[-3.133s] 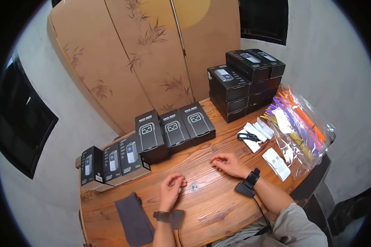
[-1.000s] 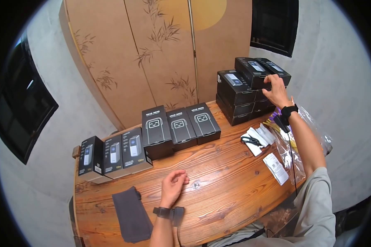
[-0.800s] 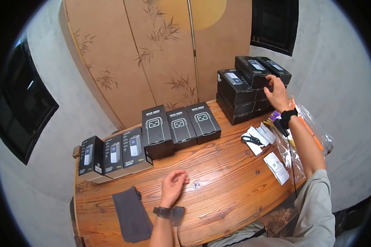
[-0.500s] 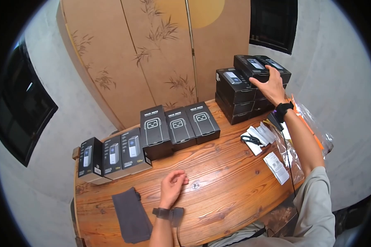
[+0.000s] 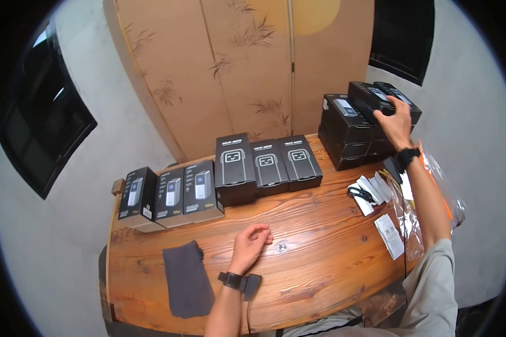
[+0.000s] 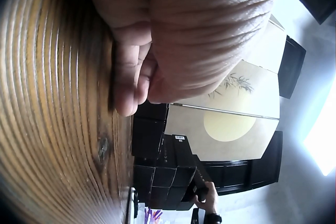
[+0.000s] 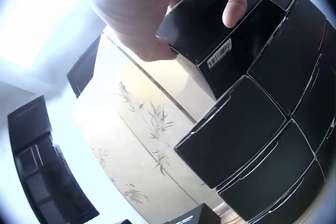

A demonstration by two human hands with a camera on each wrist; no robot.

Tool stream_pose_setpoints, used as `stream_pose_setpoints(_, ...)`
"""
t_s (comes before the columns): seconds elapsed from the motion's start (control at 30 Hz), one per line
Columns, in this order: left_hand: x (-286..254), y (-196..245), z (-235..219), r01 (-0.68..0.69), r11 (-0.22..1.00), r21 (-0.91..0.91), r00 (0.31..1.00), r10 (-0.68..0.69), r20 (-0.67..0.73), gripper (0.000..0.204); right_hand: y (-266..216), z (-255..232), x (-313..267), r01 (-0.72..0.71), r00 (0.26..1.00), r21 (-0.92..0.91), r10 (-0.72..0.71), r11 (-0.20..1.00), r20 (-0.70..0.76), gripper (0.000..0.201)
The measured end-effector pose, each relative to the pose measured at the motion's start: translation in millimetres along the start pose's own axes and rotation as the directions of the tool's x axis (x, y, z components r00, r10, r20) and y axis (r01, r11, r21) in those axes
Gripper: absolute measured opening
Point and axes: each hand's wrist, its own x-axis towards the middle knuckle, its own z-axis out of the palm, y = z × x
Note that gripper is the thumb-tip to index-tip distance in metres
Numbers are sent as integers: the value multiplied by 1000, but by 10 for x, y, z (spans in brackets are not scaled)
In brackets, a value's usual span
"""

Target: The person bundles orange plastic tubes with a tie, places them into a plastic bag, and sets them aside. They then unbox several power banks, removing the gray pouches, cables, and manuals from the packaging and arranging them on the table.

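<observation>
My right hand [image 5: 398,124] grips a black box [image 5: 365,99] at the top of the stack, thumb on its left side and fingers over the other. In the right wrist view, this box [image 7: 197,27] is tilted against the stacked boxes [image 7: 236,124], and a barcode label shows on its end. A second top box [image 5: 410,101] lies right beside it. My left hand [image 5: 252,244] rests on the wooden table with loosely curled fingers and holds nothing; its palm side [image 6: 210,29] fills the top of the left wrist view.
Three black boxes with a smiling face outline [image 5: 236,168] stand mid-table at the back. Three boxes with a device picture [image 5: 199,185] stand at the left. A dark folded cloth [image 5: 186,281], white packets [image 5: 389,236], a black cable [image 5: 360,194] and a clear plastic bag [image 5: 413,230] also lie here.
My right hand has gone from the table up to the stack and taken hold of a top box, which now tilts. The left hand stays on the table. The head view has turned slightly.
</observation>
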Motion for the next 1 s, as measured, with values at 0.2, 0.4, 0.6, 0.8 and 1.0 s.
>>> stream_pose_setpoints(0.2, 1, -27, -16, -32, 999, 0, 999, 32, 1, 19, -237, -729, -323, -159, 974, 368, 85, 916, 210, 37)
stream_pose_setpoints(0.4, -6, -11, -23, -67, 997, 23, 998, 67, 13, 20, -809, -1460, -1159, 9, 887, 528, -250, 849, 388, 48)
stream_pose_setpoints(0.6, -1, -27, -33, -86, 996, -5, 996, 86, -2, 20, -1122, -1412, -2045, 2, 791, 510, -313, 860, 525, 51)
stream_pose_setpoints(0.8, -66, 111, -47, -99, 994, 45, 993, 102, -63, 21, -1172, -1223, -2565, -87, 755, 519, -284, 850, 592, 50)
stream_pose_setpoints(1.0, -18, 58, -113, -155, 988, -30, 984, 151, -94, 29, -1203, -1140, -2687, -87, 647, 570, -389, 817, 656, 51)
